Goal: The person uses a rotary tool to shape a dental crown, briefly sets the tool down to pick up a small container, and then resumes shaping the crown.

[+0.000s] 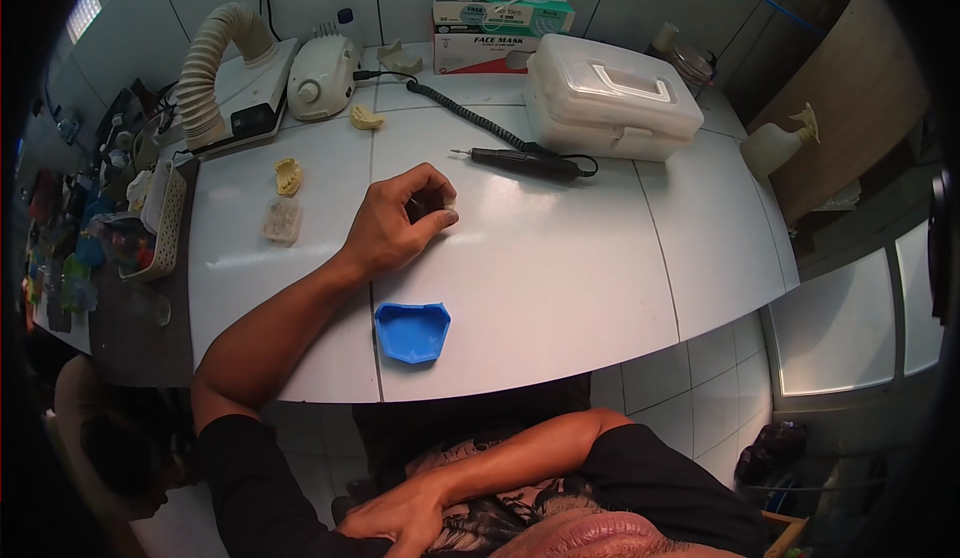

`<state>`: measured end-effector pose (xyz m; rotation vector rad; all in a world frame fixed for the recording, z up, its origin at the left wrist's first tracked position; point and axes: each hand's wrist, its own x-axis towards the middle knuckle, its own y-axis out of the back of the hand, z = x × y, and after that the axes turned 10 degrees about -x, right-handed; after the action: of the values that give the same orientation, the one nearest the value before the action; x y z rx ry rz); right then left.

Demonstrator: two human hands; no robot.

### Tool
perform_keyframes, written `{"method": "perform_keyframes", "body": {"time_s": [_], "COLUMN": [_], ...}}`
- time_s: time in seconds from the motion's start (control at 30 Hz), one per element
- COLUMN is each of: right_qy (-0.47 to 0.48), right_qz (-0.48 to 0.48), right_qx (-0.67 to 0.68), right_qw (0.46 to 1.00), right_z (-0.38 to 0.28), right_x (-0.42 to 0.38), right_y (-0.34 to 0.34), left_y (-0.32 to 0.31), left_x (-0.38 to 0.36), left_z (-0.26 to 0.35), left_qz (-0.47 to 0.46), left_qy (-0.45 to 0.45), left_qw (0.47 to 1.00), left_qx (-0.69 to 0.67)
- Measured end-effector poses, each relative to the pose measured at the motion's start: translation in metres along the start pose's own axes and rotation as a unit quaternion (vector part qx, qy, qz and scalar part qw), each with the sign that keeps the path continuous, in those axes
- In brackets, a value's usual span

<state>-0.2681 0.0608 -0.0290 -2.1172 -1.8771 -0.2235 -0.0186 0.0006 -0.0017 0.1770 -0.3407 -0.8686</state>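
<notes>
My left hand [400, 220] rests on the white table. Its thumb and fingertips are pinched on a small whitish piece [451, 204], too small to tell its kind. A blue tray-shaped mould [413, 334] lies closer to my body, below that hand. To the left of the hand are a yellowish dental cast [288, 177] and a small clear box [282, 221]. The black handpiece [525, 162] of a rotary drill lies to its right, apart from it. My right hand [400, 518] lies flat against my shirt, partly cut off by the frame, holding nothing visible.
A white drill control unit [322, 78] and a hose machine [225, 83] stand at the back left. Mask and glove boxes [490, 50] and a white case [612, 98] are at the back. A basket [168, 223], spray bottle [775, 148] and another person [110, 448] flank the table.
</notes>
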Motion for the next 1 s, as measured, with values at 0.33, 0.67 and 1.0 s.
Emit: {"method": "perform_keyframes", "body": {"time_s": [0.33, 0.67, 1.0], "right_qy": [0.106, 0.024, -0.028], "right_qz": [0.051, 0.021, 0.066], "right_qx": [0.013, -0.025, -0.109], "right_qw": [0.993, 0.999, 0.991], "right_z": [0.004, -0.015, -0.033], "right_x": [0.005, -0.003, -0.017], "right_y": [0.000, 0.010, 0.015], "left_y": [0.000, 0.000, 0.000], "left_x": [0.000, 0.000, 0.001], "left_z": [-0.002, -0.001, 0.000], "left_qz": [-0.005, -0.003, -0.014], "left_qy": [0.005, -0.002, 0.012], "left_qw": [1.000, 1.000, 1.000], "left_qx": [0.000, 0.003, -0.003]}}
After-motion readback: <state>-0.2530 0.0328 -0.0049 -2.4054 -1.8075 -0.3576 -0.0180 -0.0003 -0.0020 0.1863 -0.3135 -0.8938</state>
